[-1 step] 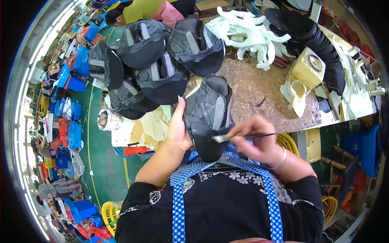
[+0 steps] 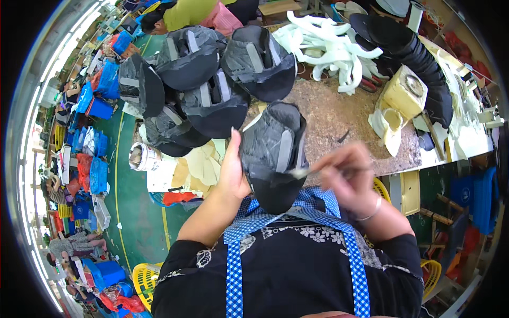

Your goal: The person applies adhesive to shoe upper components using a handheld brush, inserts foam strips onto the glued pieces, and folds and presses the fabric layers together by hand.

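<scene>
A black and grey shoe upper (image 2: 268,140) with a smooth black toe is held up in front of my apron, its toe pointing toward me. My left hand (image 2: 233,172) grips its left side, thumb up along the edge. Blurred by motion, my right hand (image 2: 347,177) pinches a thin brush (image 2: 300,173). The pale bristles touch or hover just over the right side of the upper, where the grey part meets the black toe; contact is hard to tell. Just beyond lies a pile of similar shoe uppers (image 2: 214,103).
White curved pieces (image 2: 339,50) are heaped at the back of the worktable (image 2: 323,114). A yellowish block-shaped container (image 2: 408,87) stands at right, before a row of black curved pieces (image 2: 424,58). A white tub (image 2: 144,157) sits at left. Someone in a yellow-green top (image 2: 191,15) bends at the far side.
My right hand and the brush have moved right and slightly up, from the middle of the upper toward its right edge. My left hand still holds the upper.
</scene>
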Action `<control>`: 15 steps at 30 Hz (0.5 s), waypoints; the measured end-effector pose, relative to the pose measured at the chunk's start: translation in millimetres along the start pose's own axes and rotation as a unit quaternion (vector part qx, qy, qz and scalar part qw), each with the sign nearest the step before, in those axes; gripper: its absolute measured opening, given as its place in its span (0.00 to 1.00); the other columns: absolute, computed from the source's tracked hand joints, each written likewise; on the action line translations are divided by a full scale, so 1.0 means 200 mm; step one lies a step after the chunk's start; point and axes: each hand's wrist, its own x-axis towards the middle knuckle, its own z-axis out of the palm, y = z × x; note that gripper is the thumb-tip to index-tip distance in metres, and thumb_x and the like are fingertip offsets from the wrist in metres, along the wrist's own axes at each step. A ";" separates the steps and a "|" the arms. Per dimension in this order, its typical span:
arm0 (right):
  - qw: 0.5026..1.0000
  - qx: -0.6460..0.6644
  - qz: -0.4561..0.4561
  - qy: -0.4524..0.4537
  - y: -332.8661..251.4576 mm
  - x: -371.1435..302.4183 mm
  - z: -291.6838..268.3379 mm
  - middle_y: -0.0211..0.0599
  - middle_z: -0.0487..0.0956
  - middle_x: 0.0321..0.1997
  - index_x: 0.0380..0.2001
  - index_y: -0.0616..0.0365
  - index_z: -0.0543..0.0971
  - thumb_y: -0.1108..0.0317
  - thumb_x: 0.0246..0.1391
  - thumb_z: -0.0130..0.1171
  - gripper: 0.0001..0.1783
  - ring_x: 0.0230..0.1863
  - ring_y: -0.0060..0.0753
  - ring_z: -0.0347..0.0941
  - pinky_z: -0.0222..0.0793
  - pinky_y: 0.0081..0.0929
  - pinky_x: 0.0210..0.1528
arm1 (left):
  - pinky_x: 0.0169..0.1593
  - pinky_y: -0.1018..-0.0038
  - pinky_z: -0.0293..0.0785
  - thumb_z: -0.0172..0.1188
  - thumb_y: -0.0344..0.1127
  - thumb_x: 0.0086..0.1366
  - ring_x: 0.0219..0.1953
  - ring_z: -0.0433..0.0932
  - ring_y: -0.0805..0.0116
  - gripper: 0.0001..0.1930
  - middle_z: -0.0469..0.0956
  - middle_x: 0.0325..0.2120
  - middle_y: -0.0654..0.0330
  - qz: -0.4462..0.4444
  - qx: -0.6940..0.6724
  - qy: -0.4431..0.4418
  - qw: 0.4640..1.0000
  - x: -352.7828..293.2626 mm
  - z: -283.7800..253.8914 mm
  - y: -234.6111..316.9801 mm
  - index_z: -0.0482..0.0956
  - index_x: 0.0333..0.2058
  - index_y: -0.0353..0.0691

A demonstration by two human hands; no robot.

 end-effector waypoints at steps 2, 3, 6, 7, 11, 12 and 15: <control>0.969 0.063 -0.027 0.236 0.01 0.09 -0.10 0.37 0.76 0.25 0.30 0.59 0.65 0.75 0.51 0.51 0.05 0.17 0.15 0.64 0.62 0.12 0.19 | 0.55 0.62 0.61 0.45 0.44 0.62 0.52 0.66 0.58 0.25 0.66 0.50 0.51 0.028 0.130 0.004 0.991 -0.08 -0.10 0.00 0.59 0.54 0.35; 0.957 -0.026 -0.068 0.282 0.01 0.12 -0.24 0.37 0.75 0.25 0.30 0.59 0.66 0.77 0.52 0.50 0.04 0.17 0.13 0.64 0.60 0.10 0.17 | 0.54 0.63 0.62 0.52 0.38 0.60 0.51 0.67 0.60 0.24 0.68 0.48 0.52 0.043 0.269 0.025 0.962 -0.12 -0.13 -0.01 0.60 0.52 0.34; 0.892 -0.196 -0.083 0.400 0.08 0.15 -0.62 0.32 0.74 0.22 0.29 0.60 0.68 0.71 0.49 0.58 0.08 0.18 0.12 0.63 0.58 0.11 0.18 | 0.51 0.70 0.65 0.60 0.25 0.50 0.45 0.71 0.66 0.23 0.72 0.42 0.56 0.034 0.473 0.066 0.878 -0.21 -0.13 0.02 0.66 0.47 0.33; 0.823 -0.388 -0.047 0.412 0.10 0.17 -0.71 0.32 0.74 0.20 0.26 0.60 0.70 0.63 0.46 0.61 0.13 0.17 0.18 0.64 0.60 0.18 0.19 | 0.50 0.71 0.66 0.61 0.24 0.49 0.43 0.72 0.68 0.23 0.73 0.40 0.57 0.055 0.465 0.104 0.877 -0.23 -0.15 0.03 0.67 0.46 0.33; 0.796 -0.490 0.063 0.351 0.08 0.21 -0.81 0.33 0.71 0.14 0.30 0.63 0.73 0.56 0.42 0.63 0.20 0.13 0.21 0.64 0.61 0.22 0.19 | 0.51 0.70 0.65 0.57 0.19 0.50 0.43 0.72 0.68 0.22 0.72 0.41 0.55 0.303 0.545 0.049 0.780 -0.23 -0.06 0.28 0.67 0.46 0.34; 0.808 -0.479 0.067 0.335 0.10 0.22 -0.82 0.35 0.72 0.14 0.29 0.63 0.72 0.57 0.42 0.63 0.20 0.14 0.27 0.66 0.63 0.25 0.20 | 0.52 0.70 0.64 0.56 0.19 0.51 0.44 0.71 0.67 0.21 0.71 0.42 0.54 0.356 0.516 0.060 0.777 -0.20 -0.05 0.36 0.66 0.46 0.33; 0.791 -0.538 0.056 0.286 0.26 0.20 -0.86 0.38 0.72 0.20 0.31 0.62 0.72 0.57 0.40 0.64 0.21 0.24 0.37 0.72 0.66 0.31 0.28 | 0.55 0.68 0.60 0.54 0.20 0.53 0.49 0.68 0.64 0.23 0.69 0.46 0.53 0.441 0.474 0.081 0.758 -0.04 -0.02 0.61 0.63 0.49 0.31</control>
